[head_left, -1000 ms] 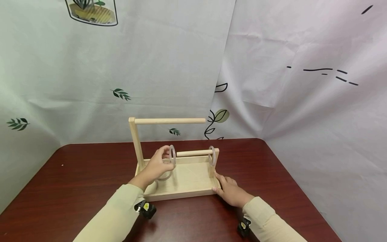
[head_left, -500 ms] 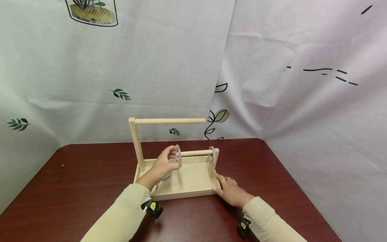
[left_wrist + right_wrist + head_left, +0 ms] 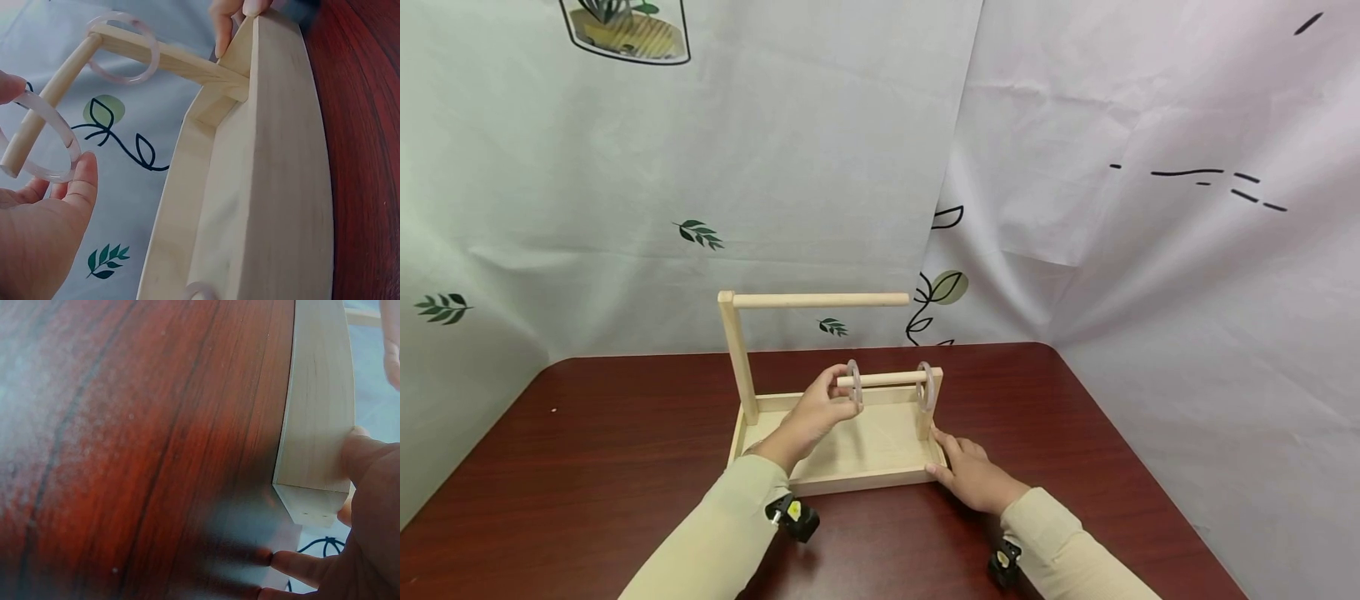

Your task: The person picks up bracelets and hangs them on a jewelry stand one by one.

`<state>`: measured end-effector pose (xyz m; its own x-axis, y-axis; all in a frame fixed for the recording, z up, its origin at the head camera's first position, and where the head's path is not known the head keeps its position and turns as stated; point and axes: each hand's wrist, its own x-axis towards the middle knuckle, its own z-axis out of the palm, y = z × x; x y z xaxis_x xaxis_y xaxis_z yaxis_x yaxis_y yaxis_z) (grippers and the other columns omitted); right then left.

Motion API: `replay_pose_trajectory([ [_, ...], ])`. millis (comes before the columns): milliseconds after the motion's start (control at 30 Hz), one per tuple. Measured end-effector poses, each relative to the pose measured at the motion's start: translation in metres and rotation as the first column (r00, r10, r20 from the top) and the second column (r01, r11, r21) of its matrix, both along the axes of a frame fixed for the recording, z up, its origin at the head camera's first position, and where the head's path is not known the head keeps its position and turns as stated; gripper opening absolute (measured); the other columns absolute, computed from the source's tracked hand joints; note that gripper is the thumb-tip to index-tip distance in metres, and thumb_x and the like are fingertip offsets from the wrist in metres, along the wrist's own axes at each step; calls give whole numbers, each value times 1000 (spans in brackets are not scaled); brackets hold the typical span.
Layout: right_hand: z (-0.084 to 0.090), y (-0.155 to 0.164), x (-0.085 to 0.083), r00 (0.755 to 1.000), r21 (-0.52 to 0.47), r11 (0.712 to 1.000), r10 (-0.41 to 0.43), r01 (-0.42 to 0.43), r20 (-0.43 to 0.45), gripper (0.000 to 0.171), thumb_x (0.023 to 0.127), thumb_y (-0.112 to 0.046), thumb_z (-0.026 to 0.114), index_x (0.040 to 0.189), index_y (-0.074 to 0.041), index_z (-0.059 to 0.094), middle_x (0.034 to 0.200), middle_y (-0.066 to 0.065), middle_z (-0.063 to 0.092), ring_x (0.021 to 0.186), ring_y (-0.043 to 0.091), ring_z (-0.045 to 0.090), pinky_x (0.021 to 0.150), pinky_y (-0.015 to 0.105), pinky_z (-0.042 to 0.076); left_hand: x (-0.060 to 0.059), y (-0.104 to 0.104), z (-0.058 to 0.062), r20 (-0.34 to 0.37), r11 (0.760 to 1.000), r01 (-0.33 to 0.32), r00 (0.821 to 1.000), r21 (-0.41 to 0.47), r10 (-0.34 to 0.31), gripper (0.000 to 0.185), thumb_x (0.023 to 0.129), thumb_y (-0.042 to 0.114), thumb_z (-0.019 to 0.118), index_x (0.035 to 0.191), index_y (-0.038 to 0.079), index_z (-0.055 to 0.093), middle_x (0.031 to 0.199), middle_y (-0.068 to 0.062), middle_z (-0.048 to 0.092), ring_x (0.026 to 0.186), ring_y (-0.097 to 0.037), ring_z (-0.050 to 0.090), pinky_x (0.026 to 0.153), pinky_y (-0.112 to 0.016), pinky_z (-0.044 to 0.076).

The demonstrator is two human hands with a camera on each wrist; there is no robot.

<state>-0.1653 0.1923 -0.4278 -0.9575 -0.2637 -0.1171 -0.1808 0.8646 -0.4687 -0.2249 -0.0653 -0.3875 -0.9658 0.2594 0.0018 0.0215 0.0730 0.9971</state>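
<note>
Head overview; wrist close-ups of tray [image 3: 850, 479]

The left hand [image 3: 820, 410] has slid its pale ring [image 3: 853, 382] rightward onto the lower dowel [image 3: 883, 379]

Wooden tray [image 3: 850, 475] centred on the desk [image 3: 587, 467]; tall post [image 3: 739, 367] at its left rear, low rod [image 3: 883, 379] right, carrying two rings [image 3: 926, 385], backdrop [image 3: 820, 167] behind.

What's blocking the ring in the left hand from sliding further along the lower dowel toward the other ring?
Nothing visible. The left hand pinches the ring, already threaded over the free end of the lower dowel. The dowel is bare between it and the second ring, which hangs by the short post.
</note>
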Motion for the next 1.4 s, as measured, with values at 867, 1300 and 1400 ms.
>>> replay_pose_trajectory([
  [867, 0, 0, 0, 1000, 3, 1000, -4, 4, 1, 64, 97, -38, 55, 150, -9, 33, 139, 26, 42, 132, 44, 35, 103, 57, 33, -5, 18, -12, 61, 988, -26, 998, 153, 17, 66, 77, -2, 60, 140, -6, 39, 117, -19, 52, 107, -25, 50, 89, -29, 44],
  [1300, 2, -1, 1, 1000, -1, 1000, -6, 6, 3, 64, 97, -36, 56, 150, -8, 33, 139, 27, 42, 132, 45, 35, 103, 58, 32, -6, 23, -16, 77, 973, 13, 997, 231, -32, 55, 78, -3, 57, 131, -7, 44, 106, -13, 51, 94, -16, 51, 86, -30, 47],
  [1400, 3, -1, 1, 1000, 0, 1000, -6, 6, 5, 64, 97, -37, 56, 150, -7, 33, 139, 27, 42, 132, 45, 35, 103, 58, 32, -7, 24, -18, 73, 973, 17, 997, 229, -34, 51, 79, -2, 58, 128, -6, 48, 105, -11, 51, 93, -15, 51, 86, -30, 47],
])
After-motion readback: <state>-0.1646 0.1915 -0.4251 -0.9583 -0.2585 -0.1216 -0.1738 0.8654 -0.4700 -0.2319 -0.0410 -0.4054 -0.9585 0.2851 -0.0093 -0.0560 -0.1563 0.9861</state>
